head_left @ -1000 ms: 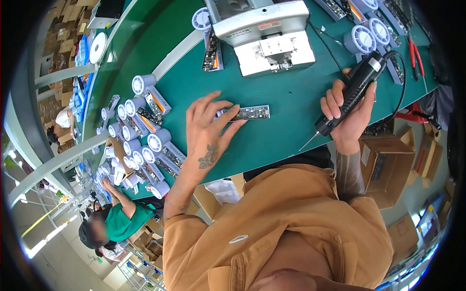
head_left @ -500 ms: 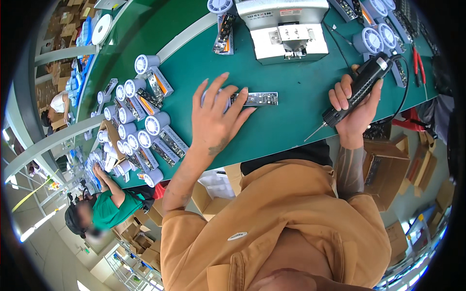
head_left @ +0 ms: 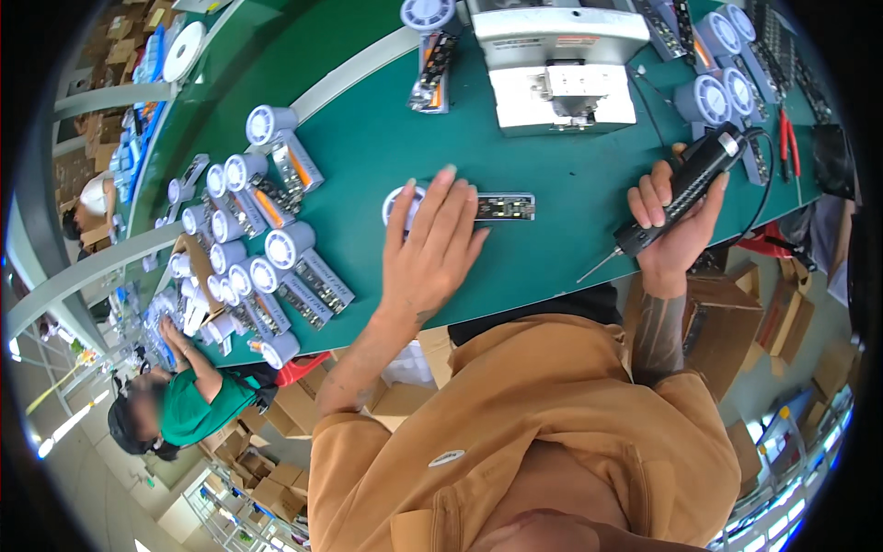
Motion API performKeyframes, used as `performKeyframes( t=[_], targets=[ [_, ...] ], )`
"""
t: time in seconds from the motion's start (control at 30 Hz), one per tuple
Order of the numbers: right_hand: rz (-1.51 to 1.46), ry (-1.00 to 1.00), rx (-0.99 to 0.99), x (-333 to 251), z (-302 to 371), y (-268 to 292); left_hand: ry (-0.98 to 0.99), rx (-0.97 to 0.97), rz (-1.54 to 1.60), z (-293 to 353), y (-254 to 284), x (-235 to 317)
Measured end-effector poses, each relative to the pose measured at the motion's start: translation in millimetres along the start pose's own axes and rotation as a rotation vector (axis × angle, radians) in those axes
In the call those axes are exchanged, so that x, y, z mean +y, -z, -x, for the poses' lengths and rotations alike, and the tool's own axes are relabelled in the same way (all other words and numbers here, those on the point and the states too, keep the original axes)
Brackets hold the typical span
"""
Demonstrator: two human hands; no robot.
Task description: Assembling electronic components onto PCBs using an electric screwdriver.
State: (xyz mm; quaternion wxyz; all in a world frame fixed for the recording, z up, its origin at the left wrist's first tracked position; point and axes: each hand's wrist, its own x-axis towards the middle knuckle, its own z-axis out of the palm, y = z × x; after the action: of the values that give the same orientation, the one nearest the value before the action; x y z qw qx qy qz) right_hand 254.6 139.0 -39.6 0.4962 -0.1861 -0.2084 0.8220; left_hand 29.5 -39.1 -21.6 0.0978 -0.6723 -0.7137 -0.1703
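My left hand [head_left: 428, 248] lies over the middle of a partly assembled handheld fan [head_left: 400, 210], its fingers stretched out flat. The fan rests on the green table, its round pale-lilac head to the left of my fingers. A dark circuit board [head_left: 506, 207] in the fan's handle shows to their right; the part under my hand is hidden. My right hand [head_left: 676, 225] is closed around a black electric screwdriver [head_left: 685, 189]. The screwdriver's thin bit points down and left, near the table's front edge, apart from the fan.
Several similar fans [head_left: 290, 244] crowd the left side of the table [head_left: 368, 120]. A white metal machine [head_left: 561, 51] stands at the back. More fans [head_left: 708, 99] and red-handled pliers [head_left: 789, 147] lie at the right. Cardboard boxes [head_left: 727, 322] sit below; a co-worker in green [head_left: 207, 400] is at left.
My left hand has shifted right over the fan, and its fingers have come closer together and flatter. The circuit board now looks darker. My right hand still holds the screwdriver in about the same place.
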Motion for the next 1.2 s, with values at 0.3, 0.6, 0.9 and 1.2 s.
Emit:
performKeyframes(
  t=[0.3,0.6,0.9,1.2],
  targets=[
    [0.054,-0.019,0.119,0,0,-5,-0.169,-0.016,-0.044,-10,0,-4],
    [0.194,0.520,-0.486,-29,-25,-104,-0.317,-0.016,0.034,-29,-1,-23],
    [0.849,0.544,-0.275,12,-73,-163,-0.203,0.032,0.019,-42,-11,4],
    [0.806,0.435,-0.268,15,-47,-121,-0.173,0.054,0.033,-37,-14,7]
  ],
)
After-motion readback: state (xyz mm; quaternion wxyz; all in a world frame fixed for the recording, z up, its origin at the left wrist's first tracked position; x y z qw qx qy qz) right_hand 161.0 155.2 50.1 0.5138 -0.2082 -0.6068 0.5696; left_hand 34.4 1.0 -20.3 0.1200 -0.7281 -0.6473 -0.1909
